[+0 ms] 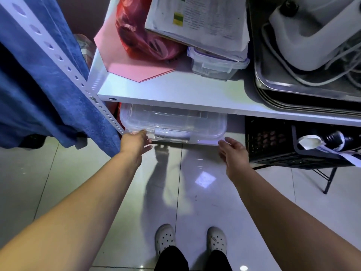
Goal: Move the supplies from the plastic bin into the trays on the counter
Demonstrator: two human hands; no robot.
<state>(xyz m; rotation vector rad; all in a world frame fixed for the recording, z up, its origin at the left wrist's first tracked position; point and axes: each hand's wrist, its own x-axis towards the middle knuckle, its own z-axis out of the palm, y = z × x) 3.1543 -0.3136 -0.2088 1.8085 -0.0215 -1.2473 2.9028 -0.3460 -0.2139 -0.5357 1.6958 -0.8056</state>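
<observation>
**Clear bin under the shelf, approached by both hands**

The clear lidded plastic bin [203, 124] is seen on the glossy grey tiled floor [74, 173], tucked beneath the lowest white shelf board [175, 92] so that only its front part shows. Its long axis is laid left to right, across the line of reach, and its long front side with the clear latch [172, 133] is turned towards the person. The bin lies ahead of the hands and between them.

The left hand [136, 140] is held at the front left corner, fingers loosely extended and nothing gripped; whether the rim is actually touched cannot be told. The right hand [232, 151] is spread, fingers straight, just beside the front right corner and slightly short of it, so the left hand is judged the nearer. The hands are kept well apart, roughly to the bin's length.

The first step is judged to be in hand: the bin has not yet been drawn out. A grip on both short ends would be called for, then a straight pull towards the white perforated clogs [165, 238]. The supplies inside cannot be made out through the lid
</observation>
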